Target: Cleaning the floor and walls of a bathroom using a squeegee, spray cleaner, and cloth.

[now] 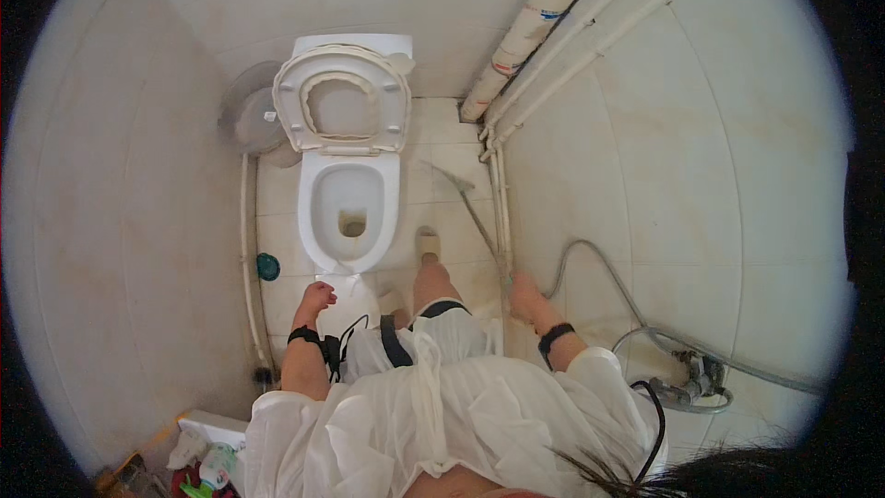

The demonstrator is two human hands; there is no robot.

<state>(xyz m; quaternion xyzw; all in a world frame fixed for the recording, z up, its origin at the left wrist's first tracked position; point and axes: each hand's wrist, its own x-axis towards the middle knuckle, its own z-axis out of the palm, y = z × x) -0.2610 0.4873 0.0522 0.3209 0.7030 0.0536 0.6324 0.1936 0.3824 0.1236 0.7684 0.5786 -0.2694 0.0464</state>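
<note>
My right hand [527, 299] is closed around the near end of a long-handled floor tool [482, 225], beside the right wall. Its grey handle slants away over the floor tiles to a wider, blurred head right of the toilet; I cannot tell the head's exact kind. My left hand [318, 296] is held in front of the toilet's near end, empty, with its fingers loosely bent. The white toilet [393, 221] stands ahead with its bowl uncovered. Its raised seat [287, 100], with a cream-coloured frilled trim, leans back against the tank.
Pipes [525, 34] run along the right corner. A grey shower hose [608, 266] loops close to my right hand from a wall mixer tap [702, 377]. A clear plastic basin [252, 107] and a green round object [268, 267] lie left of the toilet. Bottles [220, 463] stand at lower left.
</note>
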